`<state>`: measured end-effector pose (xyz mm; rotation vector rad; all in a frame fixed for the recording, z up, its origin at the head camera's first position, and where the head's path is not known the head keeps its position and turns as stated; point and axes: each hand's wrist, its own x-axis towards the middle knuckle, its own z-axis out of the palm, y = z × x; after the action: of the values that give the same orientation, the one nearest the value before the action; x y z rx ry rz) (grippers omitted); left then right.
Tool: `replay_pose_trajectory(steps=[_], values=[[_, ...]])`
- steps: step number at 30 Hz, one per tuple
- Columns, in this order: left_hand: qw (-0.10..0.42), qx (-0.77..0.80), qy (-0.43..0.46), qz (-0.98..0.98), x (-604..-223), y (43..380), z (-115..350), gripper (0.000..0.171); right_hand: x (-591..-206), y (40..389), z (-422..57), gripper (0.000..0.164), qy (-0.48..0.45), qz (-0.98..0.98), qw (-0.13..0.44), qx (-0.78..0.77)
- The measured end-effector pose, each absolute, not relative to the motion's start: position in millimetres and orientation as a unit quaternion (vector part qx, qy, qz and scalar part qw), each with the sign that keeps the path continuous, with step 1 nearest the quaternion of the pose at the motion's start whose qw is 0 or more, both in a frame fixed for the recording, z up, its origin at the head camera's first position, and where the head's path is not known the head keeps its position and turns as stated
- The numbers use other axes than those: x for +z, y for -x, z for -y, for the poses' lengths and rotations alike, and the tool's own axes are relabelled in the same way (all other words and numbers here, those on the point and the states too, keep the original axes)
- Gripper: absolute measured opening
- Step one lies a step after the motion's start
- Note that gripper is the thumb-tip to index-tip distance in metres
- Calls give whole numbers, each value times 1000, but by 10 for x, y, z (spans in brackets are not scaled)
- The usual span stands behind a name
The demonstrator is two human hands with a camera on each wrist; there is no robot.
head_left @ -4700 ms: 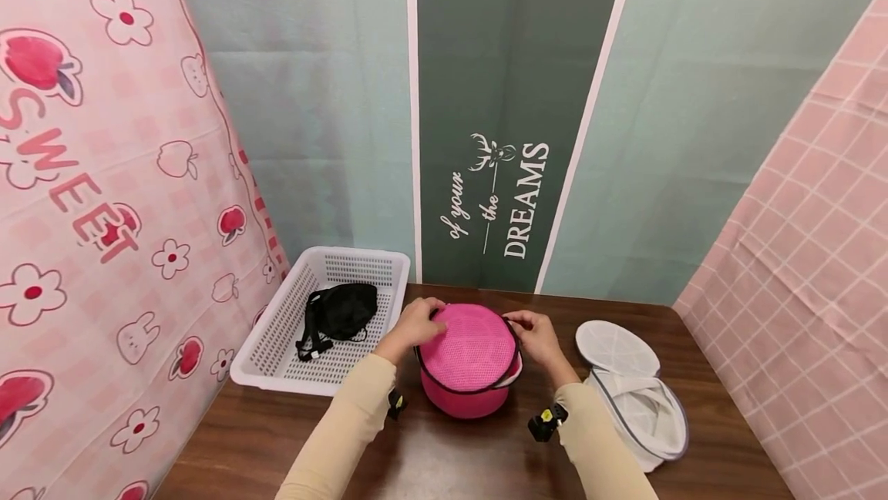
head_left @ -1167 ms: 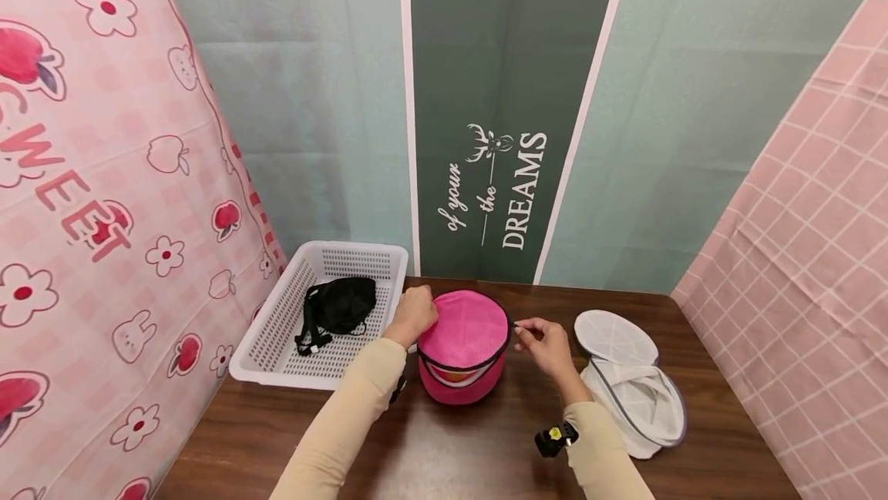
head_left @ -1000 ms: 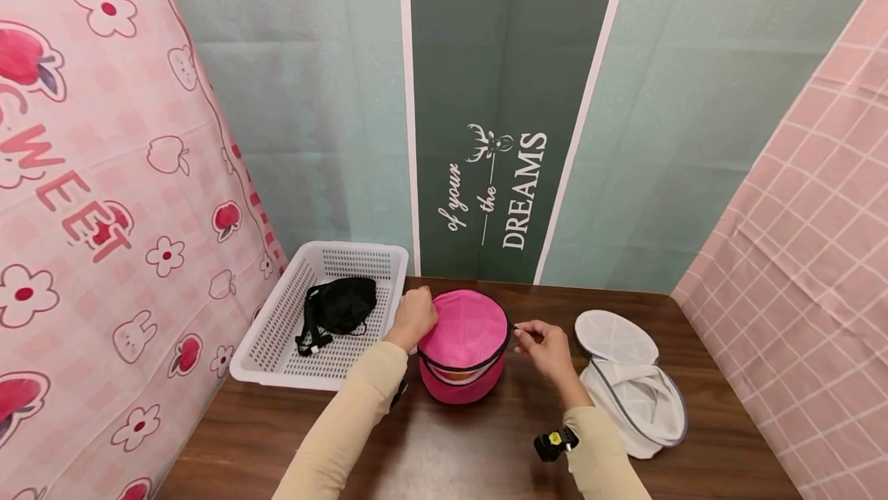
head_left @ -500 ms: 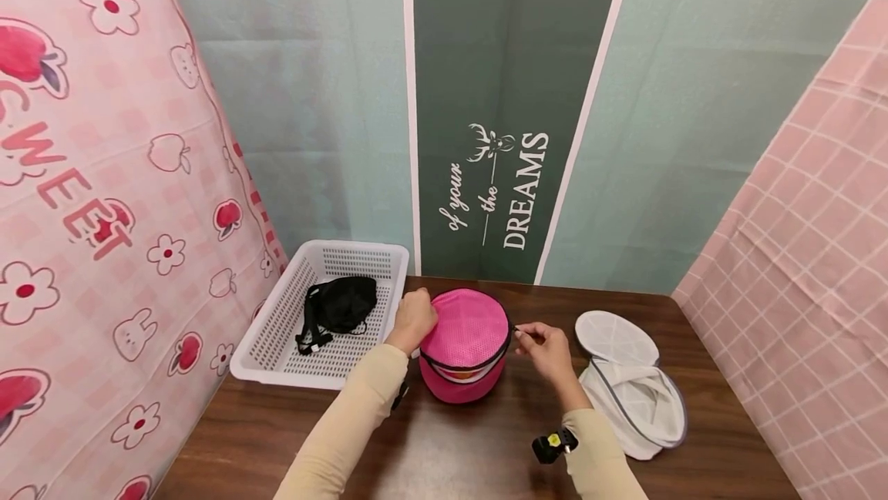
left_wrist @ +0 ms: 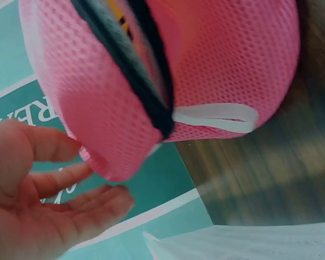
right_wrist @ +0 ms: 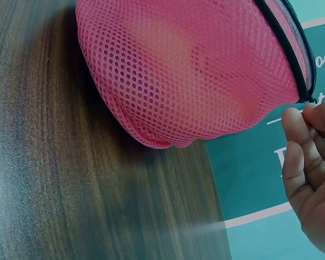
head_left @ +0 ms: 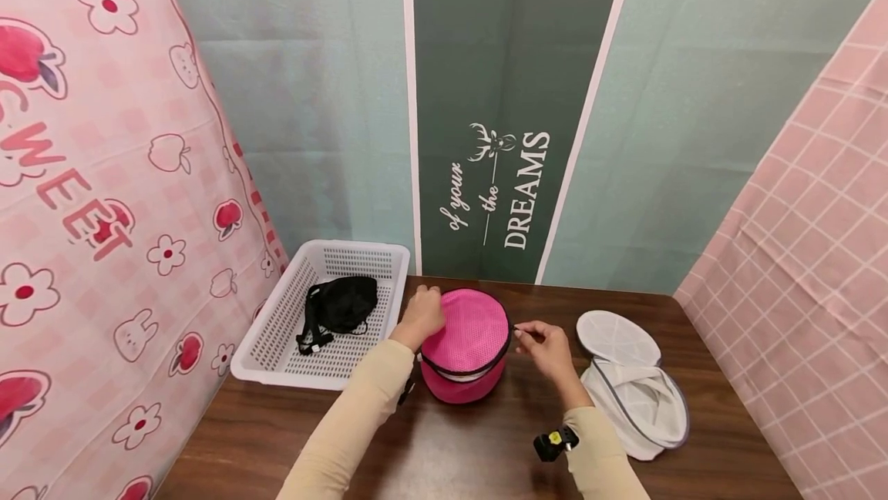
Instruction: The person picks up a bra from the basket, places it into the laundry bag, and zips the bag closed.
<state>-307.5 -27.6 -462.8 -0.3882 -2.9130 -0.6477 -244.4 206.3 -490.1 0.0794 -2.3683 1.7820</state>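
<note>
A round pink mesh laundry bag (head_left: 463, 330) with a black zipper round its lid stands on the table. Along its front, the zipper gap is parted and shows a white edge inside. My left hand (head_left: 425, 313) is at the lid's left side; in the left wrist view its thumb and fingers hold the pink mesh edge. At the right side, my right hand (head_left: 548, 347) pinches the zipper pull (right_wrist: 312, 101). Something yellowish shows through the mesh in the right wrist view; its kind is unclear. A white loop (left_wrist: 216, 116) hangs on the bag's side.
On the left, a white plastic basket (head_left: 277, 377) holds a black strapped item (head_left: 343, 306). A white mesh bag (head_left: 634, 400) with its round lid (head_left: 617, 337) folded back lies at the right. Curtains stand behind and on both sides of the wooden table (head_left: 444, 461).
The front gap between lid and body has narrowed over the last second. My left hand has shifted slightly right over the lid. My right hand stays at the bag's right side.
</note>
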Motion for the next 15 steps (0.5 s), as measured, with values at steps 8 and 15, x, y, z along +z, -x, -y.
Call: replay_pose_trajectory(steps=[8,15], values=[[108,-214,245,940,-4518,3054,38,22,-4678,2325,-1979,11,-50,819,104,563],[92,-146,312,934,-4421,3029,-238,26,-4938,2508,-2072,9,-68,825,106,550]])
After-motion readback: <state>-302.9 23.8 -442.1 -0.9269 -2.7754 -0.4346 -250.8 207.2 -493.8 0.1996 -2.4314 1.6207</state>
